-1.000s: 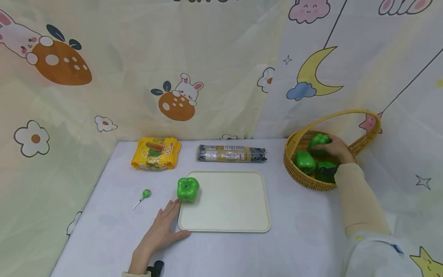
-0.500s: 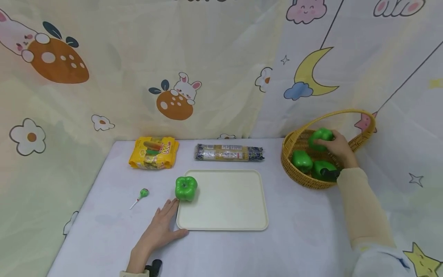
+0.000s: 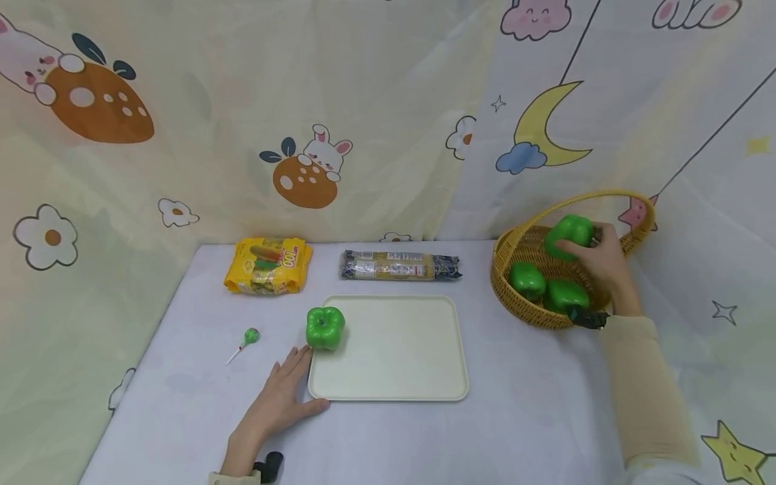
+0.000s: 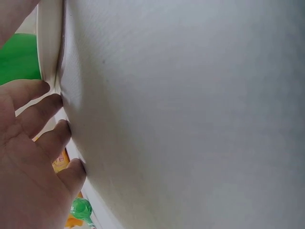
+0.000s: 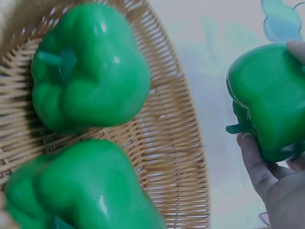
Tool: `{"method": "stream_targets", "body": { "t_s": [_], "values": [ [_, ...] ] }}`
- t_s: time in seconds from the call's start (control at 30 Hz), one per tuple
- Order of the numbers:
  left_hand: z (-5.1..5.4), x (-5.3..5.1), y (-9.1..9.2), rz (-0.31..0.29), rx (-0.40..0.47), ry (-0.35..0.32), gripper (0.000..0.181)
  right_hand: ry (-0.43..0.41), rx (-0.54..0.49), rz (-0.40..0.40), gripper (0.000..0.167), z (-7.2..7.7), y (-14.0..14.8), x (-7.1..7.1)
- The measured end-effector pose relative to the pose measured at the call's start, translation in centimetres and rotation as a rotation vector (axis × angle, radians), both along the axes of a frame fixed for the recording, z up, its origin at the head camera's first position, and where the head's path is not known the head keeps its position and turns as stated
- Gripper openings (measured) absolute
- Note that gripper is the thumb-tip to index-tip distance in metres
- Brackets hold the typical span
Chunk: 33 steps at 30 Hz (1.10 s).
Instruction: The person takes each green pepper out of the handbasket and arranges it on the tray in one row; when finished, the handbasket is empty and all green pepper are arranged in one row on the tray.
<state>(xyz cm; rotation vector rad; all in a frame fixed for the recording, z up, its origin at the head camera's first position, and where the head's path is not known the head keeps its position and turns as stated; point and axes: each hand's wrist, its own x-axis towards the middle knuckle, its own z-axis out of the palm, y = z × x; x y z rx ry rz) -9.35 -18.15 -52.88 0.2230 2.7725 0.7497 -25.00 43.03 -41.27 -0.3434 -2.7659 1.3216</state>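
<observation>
My right hand (image 3: pixel 606 259) grips a green bell pepper (image 3: pixel 568 236) above the wicker basket (image 3: pixel 515 310); the right wrist view shows fingers (image 5: pixel 255 167) round its side. Two more green bell peppers, one at the left (image 3: pixel 527 280) and one nearer the front (image 3: pixel 566 296), lie in the basket. My left hand (image 3: pixel 279 397) rests with spread fingers at the left edge of a cream tray (image 3: pixel 400 350). Another green bell pepper (image 3: pixel 325 328) sits on the tray's upper left part, just beyond those fingertips. In the left wrist view, the fingertips (image 4: pixel 55 100) meet the tray's rim.
A yellow snack packet (image 3: pixel 269 266) lies at the back left of the table. Behind the tray is a long clear-wrapped pack (image 3: pixel 400 266) with dark ends. A green lollipop (image 3: pixel 250 337) lies left of the tray. The basket's tall handle (image 3: pixel 582 199) arches over it.
My right hand has raised the bell pepper from among the others in the basket, moving up and slightly right. The left hand keeps its place by the tray.
</observation>
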Motion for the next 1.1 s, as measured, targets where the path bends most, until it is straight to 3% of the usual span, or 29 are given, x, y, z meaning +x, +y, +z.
{"method": "stream_targets", "body": {
  "t_s": [0.3,0.57,0.9,1.1],
  "values": [
    [-0.1,0.0,-0.2,-0.011,-0.007,0.019,0.110,0.121,-0.001,-0.009,0.088,1.0,-1.7,3.7],
    [-0.1,0.0,-0.1,-0.009,0.000,0.023,0.109,0.271,-0.008,0.079,0.073,2.0,-4.9,6.8],
    [-0.2,0.0,-0.1,-0.008,0.001,0.024,0.110,0.377,-0.048,0.276,0.081,2.4,-8.8,8.5],
    [-0.1,0.0,-0.2,-0.010,-0.002,0.037,0.110,0.468,-0.158,0.391,0.086,2.4,-11.2,8.6]
  ]
}}
